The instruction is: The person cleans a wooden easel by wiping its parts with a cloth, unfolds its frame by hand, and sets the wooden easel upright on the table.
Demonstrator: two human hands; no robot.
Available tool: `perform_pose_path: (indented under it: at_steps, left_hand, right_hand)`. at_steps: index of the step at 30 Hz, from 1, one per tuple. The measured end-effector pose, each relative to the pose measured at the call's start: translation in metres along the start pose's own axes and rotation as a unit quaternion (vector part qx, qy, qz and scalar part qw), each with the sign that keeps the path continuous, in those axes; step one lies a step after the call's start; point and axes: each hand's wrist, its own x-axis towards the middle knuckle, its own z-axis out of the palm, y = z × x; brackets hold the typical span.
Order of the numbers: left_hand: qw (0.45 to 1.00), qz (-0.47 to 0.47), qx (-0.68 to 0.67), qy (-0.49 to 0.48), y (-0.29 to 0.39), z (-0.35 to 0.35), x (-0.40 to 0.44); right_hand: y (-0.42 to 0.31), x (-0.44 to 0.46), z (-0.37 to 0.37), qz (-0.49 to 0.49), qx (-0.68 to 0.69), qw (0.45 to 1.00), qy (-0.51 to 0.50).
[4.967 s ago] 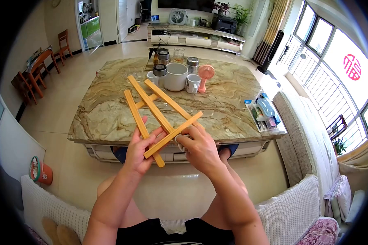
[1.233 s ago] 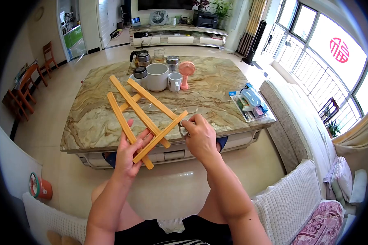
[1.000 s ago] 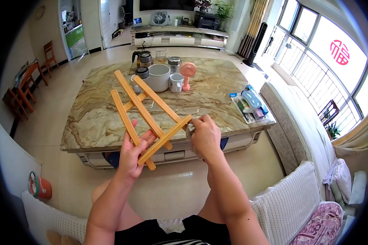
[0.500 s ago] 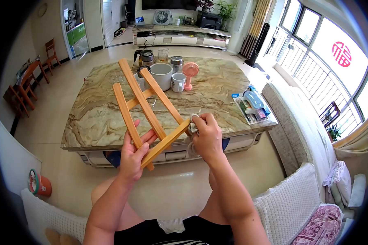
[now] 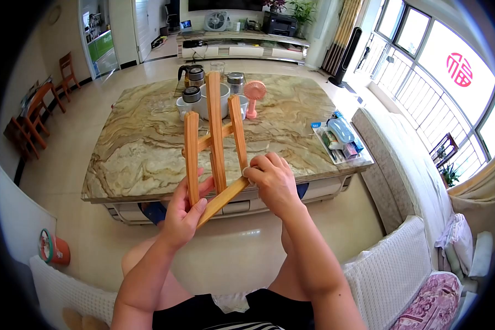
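Observation:
A wooden frame (image 5: 215,132) of three long slats joined by two crosspieces is held up over the front edge of the marble-topped table (image 5: 132,159). My left hand (image 5: 184,212) grips its lower left corner, thumb on the near crosspiece and fingers behind the slats. At the right end of that crosspiece, my right hand (image 5: 272,181) is closed round the corner. Only a sliver of pale cloth shows under its fingers; most of the cloth is hidden.
Behind the frame stand a jar with a dark lid (image 5: 191,95), a white pot (image 5: 204,102), a steel-lidded jar (image 5: 235,81) and a pink fan (image 5: 254,96). Packaged items (image 5: 341,137) lie at the table's right. A bin (image 5: 55,250) stands on the floor at left.
The wooden frame has turned from leaning left to nearly upright, its slats now pointing away from me. My right hand has moved slightly onto the corner, and the cloth is now mostly covered.

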Motion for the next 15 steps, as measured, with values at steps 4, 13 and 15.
perform_pose_path:
  at_steps: [4, 13, 15]
  left_hand:
    - [1.000, -0.013, 0.012, -0.001, 0.001, -0.006, 0.001]
    - [0.998, -0.053, -0.020, -0.001, 0.007, -0.016, 0.002]
    - [0.994, -0.098, -0.042, -0.009, 0.011, -0.022, 0.001]
  right_hand:
    - [0.020, -0.008, 0.003, 0.033, -0.027, 0.999, -0.003]
    - [0.002, -0.008, -0.003, -0.048, 0.097, 0.992, -0.057]
    - [0.002, -0.009, 0.001, -0.053, 0.102, 0.991, -0.065]
